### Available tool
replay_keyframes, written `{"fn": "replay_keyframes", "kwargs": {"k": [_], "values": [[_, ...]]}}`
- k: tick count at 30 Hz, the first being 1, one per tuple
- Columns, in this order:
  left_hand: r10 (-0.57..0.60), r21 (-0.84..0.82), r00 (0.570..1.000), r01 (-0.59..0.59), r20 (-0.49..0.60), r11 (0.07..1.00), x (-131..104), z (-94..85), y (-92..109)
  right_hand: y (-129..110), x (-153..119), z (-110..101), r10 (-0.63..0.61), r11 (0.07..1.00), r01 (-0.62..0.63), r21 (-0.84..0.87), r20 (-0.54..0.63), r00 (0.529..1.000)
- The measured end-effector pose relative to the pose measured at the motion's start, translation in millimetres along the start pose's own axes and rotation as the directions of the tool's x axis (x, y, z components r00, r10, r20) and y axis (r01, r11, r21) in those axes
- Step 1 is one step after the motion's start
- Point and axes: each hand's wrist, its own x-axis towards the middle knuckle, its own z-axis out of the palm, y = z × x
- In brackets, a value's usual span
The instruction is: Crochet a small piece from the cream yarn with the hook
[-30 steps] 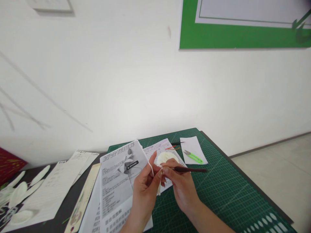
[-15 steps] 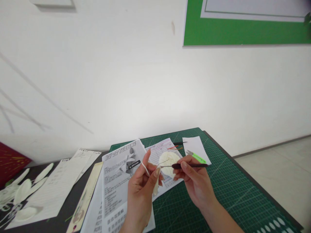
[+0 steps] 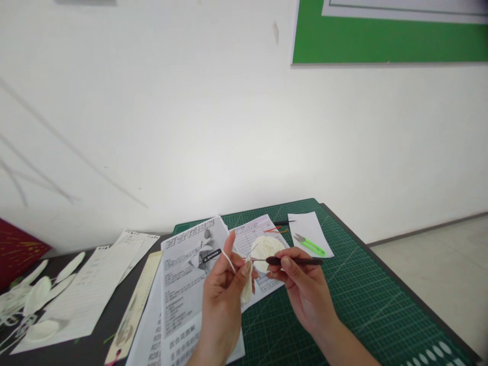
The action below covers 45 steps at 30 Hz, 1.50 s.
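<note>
A dark table (image 3: 95,340) stands against a white wall, and on its right part lies a green cutting mat (image 3: 354,300). Printed sheets (image 3: 183,284) cover the mat's left edge; at about 1 o'clock from the hands a white slip of paper (image 3: 310,226) carries small green snips (image 3: 309,245). At the far left lie pale petal shapes (image 3: 38,300).

The left hand (image 3: 224,295) is raised over the sheets, its fingers closed in a pinch on a small cream crochet piece (image 3: 247,284), with the white yarn (image 3: 229,262) running over the lifted forefinger. The right hand (image 3: 305,290) is closed around a dark crochet hook (image 3: 293,261), held like a pencil. The hook's long axis lies almost level — its handle points to 3 o'clock, its thin metal tip to 9 o'clock, straight at the piece. The tip seems to touch the top of the piece, just beside the left thumb; I cannot tell if it is inside a stitch. A cream yarn ball (image 3: 265,247) lies behind the hands at 12 o'clock — near, not touching them.
</note>
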Motion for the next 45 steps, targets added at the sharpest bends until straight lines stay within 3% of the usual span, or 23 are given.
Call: {"fn": "replay_keyframes", "kwargs": {"k": [9,14,17,22,24,26,30,35,39,45], "values": [[-0.027,0.028,1.000,0.027,-0.014,0.999,-0.1,3.7,6.4,8.9,-5.0,-6.5,-0.176,0.966,0.185,-0.179,0.065,0.982],[-0.018,0.035,1.000,0.019,-0.023,0.999,-1.4,1.5,2.1,6.2,-11.7,-3.6,-0.331,0.842,0.371,-0.393,0.168,0.929],[0.023,0.052,0.998,-0.020,-0.053,0.998,-3.7,0.8,-3.4,1.2,-17.4,-0.8,-0.424,0.648,0.563,-0.513,0.371,0.826],[-0.014,-0.008,0.997,0.013,-0.074,1.000,-6.5,2.1,-4.6,0.8,-19.0,-5.4,-0.464,0.243,0.833,-0.497,0.695,0.549],[-0.080,-0.053,0.996,0.078,-0.042,0.996,-5.5,1.9,0.3,2.3,-17.8,-7.9,-0.456,0.179,0.866,-0.467,0.740,0.494],[-0.149,-0.072,0.989,0.148,-0.006,0.986,-3.2,0.8,6.3,3.0,-16.9,-8.5,-0.468,0.245,0.845,-0.475,0.705,0.532],[-0.217,-0.087,0.976,0.217,0.012,0.972,2.4,-1.9,13.9,3.7,-15.7,-5.9,-0.449,0.579,0.650,-0.493,0.473,0.758],[-0.243,-0.098,0.970,0.244,0.026,0.965,4.7,-2.4,16.6,8.5,-9.9,-5.1,-0.259,0.892,0.338,-0.300,0.271,0.927],[-0.229,-0.090,0.973,0.232,0.040,0.969,0.2,1.9,21.6,8.8,-6.5,-2.6,-0.041,0.998,0.053,-0.046,0.226,0.973],[-0.183,-0.065,0.983,0.182,-0.013,0.981,-5.1,9.3,25.5,2.0,-4.7,-0.6,0.027,0.999,-0.025,-0.028,0.079,0.997]]}}
